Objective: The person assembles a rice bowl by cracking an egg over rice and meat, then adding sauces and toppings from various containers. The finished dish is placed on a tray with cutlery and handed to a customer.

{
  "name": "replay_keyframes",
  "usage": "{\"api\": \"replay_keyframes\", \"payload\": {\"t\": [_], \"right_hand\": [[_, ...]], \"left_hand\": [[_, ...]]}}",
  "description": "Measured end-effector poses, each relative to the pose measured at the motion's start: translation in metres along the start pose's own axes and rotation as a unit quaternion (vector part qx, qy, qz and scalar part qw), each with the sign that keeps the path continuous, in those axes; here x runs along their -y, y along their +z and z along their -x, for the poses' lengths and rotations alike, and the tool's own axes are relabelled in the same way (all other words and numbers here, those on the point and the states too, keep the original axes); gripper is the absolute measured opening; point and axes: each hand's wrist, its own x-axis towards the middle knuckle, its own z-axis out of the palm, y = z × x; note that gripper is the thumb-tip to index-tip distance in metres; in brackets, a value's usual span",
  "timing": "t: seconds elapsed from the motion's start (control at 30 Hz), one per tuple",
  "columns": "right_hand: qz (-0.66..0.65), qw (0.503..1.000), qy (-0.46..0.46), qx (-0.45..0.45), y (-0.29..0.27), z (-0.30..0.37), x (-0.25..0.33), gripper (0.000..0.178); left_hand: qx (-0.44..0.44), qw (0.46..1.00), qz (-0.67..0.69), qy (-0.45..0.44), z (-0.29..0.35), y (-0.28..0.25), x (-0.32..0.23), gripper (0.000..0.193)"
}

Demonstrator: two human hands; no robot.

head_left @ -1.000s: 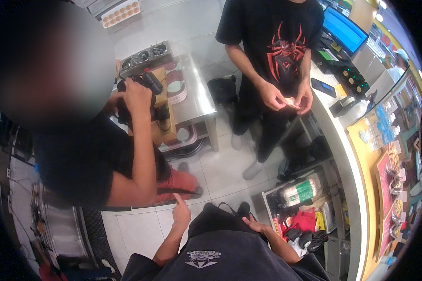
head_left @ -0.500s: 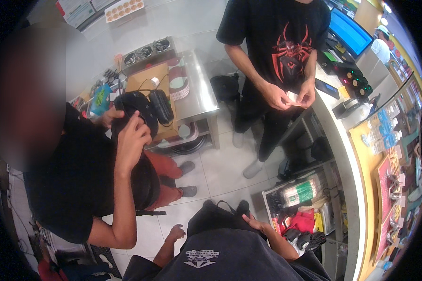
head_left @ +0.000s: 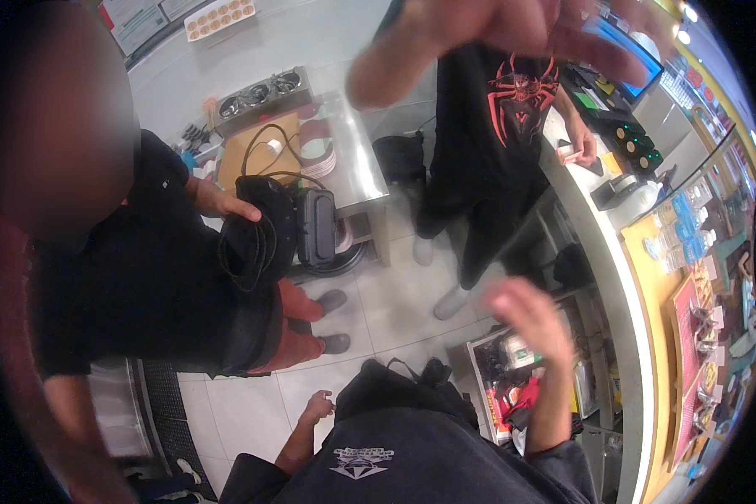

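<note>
My left hand point(head_left: 318, 406) hangs beside my dark shirt, its fingers loosely spread with nothing in them. Raised in front of the shelf unit, my right hand point(head_left: 531, 319) is smeared by motion; its fingers look stretched out and I see nothing held. Across from me a person in a black shirt with a red spider print point(head_left: 521, 97) holds a small pale slip point(head_left: 569, 154) at the counter. A large blurred hand point(head_left: 512, 29) crosses the top, close to the camera. At left, another person's hand holds a black cap-like thing point(head_left: 256, 239) with a cable and a black box point(head_left: 317, 231).
A metal table point(head_left: 357, 143) with cardboard and cup holders stands at the back left. Along the right runs a counter point(head_left: 638, 319) with water bottles point(head_left: 689, 227), a monitor point(head_left: 638, 63) and trays. Below it is an open shelf point(head_left: 512, 382) of packages.
My right hand has risen from my side. A large hand has come up at the top. The person at left has lowered the cap-like thing and let one arm drop.
</note>
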Motion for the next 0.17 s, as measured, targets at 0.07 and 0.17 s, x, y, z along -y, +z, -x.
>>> {"api": "replay_keyframes", "payload": {"t": [0.07, 0.17], "right_hand": [[0.017, 0.975, -0.108, -0.192, -0.037, 0.014, 0.083, 0.024], [0.002, 0.897, -0.333, -0.29, -0.047, 0.069, 0.13, 0.032]], "left_hand": [[-0.002, 1.0, 0.012, 0.012, -0.006, -0.002, -0.002, 0.055], [0.0, 1.0, 0.013, 0.007, -0.001, 0.004, 0.019, 0.055]]}}
